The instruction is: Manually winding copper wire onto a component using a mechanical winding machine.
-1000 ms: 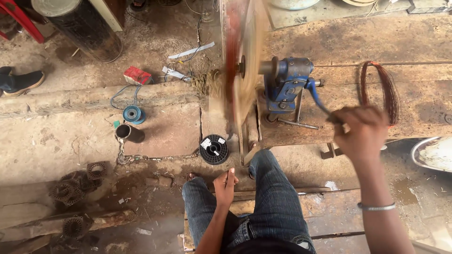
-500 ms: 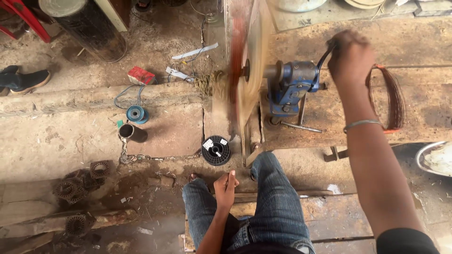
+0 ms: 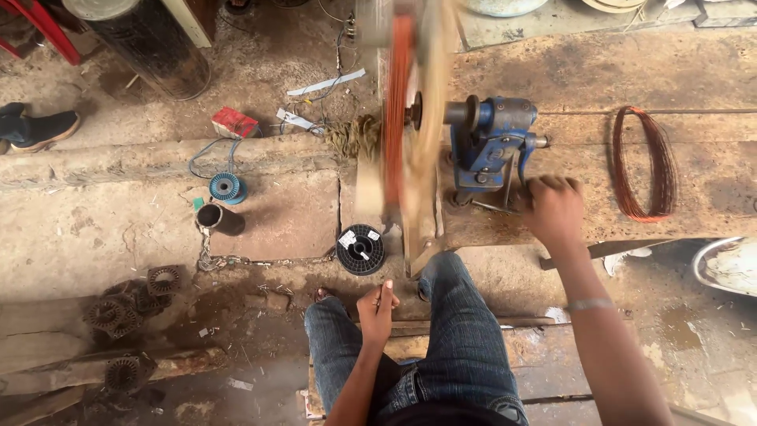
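head view: right hand [image 3: 552,207] dropped from top to winder [image 3: 493,146] base

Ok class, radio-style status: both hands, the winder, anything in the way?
Right hand gripping blue winder crank. Left hand pinching thin wire, between knees. Wheel blurred, spinning. Black spool below; nothing obstructing.

Counted from the head view:

- One blue hand-crank winder [image 3: 490,146], bolted to the bench.
- One blurred spinning wheel [image 3: 410,118] carrying copper wire.
- One loose copper wire coil [image 3: 645,162] on the bench.
- Two wire spools: one black [image 3: 360,249], one blue [image 3: 225,188].
- One short dark pipe piece [image 3: 218,218].
- One red box [image 3: 234,123].
- One dark shoe [image 3: 33,128].
- About four round laminated stator cores [image 3: 118,312], stacked lower left; exact count unclear.
- Two hands: left [image 3: 377,304], right [image 3: 552,209].
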